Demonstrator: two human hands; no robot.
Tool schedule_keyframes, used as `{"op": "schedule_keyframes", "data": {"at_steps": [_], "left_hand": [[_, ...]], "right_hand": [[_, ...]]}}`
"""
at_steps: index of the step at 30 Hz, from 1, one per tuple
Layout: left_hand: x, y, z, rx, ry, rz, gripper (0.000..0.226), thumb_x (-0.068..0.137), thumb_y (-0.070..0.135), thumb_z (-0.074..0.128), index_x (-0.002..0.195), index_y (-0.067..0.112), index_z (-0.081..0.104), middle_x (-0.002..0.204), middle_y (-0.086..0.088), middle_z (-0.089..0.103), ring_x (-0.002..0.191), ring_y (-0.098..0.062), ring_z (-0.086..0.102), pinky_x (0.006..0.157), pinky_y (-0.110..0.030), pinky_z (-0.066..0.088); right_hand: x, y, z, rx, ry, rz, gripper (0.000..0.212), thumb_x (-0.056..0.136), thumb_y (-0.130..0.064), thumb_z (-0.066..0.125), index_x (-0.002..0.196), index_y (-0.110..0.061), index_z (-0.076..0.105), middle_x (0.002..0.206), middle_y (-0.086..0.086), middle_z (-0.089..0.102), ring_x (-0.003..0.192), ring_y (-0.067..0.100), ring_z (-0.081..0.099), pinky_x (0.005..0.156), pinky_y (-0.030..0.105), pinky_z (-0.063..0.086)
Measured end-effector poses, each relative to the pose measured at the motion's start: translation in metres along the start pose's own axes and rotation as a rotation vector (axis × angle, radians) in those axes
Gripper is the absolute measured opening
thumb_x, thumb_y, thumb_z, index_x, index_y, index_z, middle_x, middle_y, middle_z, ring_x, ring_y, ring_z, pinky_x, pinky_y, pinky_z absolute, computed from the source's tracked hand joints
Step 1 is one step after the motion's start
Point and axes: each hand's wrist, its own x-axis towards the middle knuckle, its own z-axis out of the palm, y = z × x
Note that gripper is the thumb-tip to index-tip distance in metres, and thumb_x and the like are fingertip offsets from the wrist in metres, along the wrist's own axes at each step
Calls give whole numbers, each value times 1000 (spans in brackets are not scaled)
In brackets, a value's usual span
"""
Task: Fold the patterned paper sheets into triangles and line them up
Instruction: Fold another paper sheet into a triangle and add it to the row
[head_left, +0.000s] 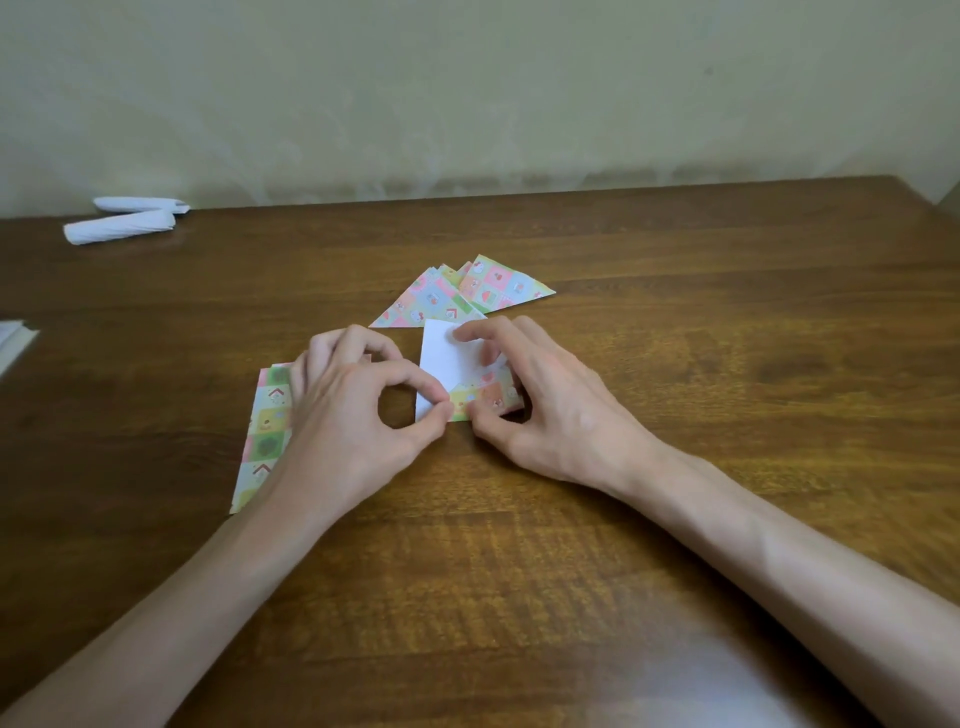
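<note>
Wooden table (675, 415) against a pale wall, lit from above w/ glare near the front edge. Sheet in work (457, 374) sits mid-table, white back up, patterned flap turned over at its near edge. Left hand (348, 415) has thumb + forefinger pinched together on the sheet's near-left corner; right hand (545, 400) has thumb pressing the near edge of the patterned flap, fingers spread flat over the white side. Both hands closed on the same sheet, fold only part made.

Finished triangles (467, 293) lie just beyond, overlapping in a fan, not a tidy row yet. Stack of unfolded patterned sheets (265, 431) lies partly under the left wrist.

Risks, as I judge them: corners slip out of match before the crease is pressed → lopsided triangle; cause would be the left pinch letting go early or the paper sliding on smooth wood. Left forearm could drag the stack underneath. Far fingers could nudge the fan, they're v. close.

Containers: none in view. Two white rolled bits (124, 221) far left + a pale edge (13, 340) at the frame border, can't tell what.
</note>
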Motion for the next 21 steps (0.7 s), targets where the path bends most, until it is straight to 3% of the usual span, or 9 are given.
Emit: {"op": "schedule_keyframes", "data": {"at_steps": [3,7,13,18,21], "left_hand": [[1,0,-2,-28,-8,43,5,80,50,77,82,47,75,107,20,50,123,-7,34,100,-29,17],[0,3,1,-13,-23,65,7,85,45,80,82,49,74,102,21,54,114,-6,44,93,-29,18],[3,5,5,-17,-1,-10,12,77,61,75,80,48,75,107,20,48,113,-6,36,90,-29,20],[4,4,4,-31,-54,-54,12,78,60,75,82,49,74,111,20,47,114,-4,33,92,-30,20],[3,3,5,-43,-45,-51,11,79,60,75,82,49,74,110,20,49,115,-5,35,92,-31,22]], "right_hand": [[-1,4,-1,-2,-15,-35,53,94,-35,67,142,-38,44,117,-13,50,98,6,55,88,33,48],[-3,6,-1,1,-12,-42,57,94,-36,70,144,-38,42,120,-12,50,107,10,57,93,39,51],[-4,7,4,12,28,-45,58,93,-38,68,145,-35,41,121,-11,50,111,10,56,95,43,51],[-4,13,3,89,21,-57,62,91,-31,69,146,-35,40,121,-11,47,97,7,54,92,43,52],[-5,14,2,84,30,-65,67,89,-28,72,147,-34,40,123,-11,46,108,6,51,101,41,48]]}}
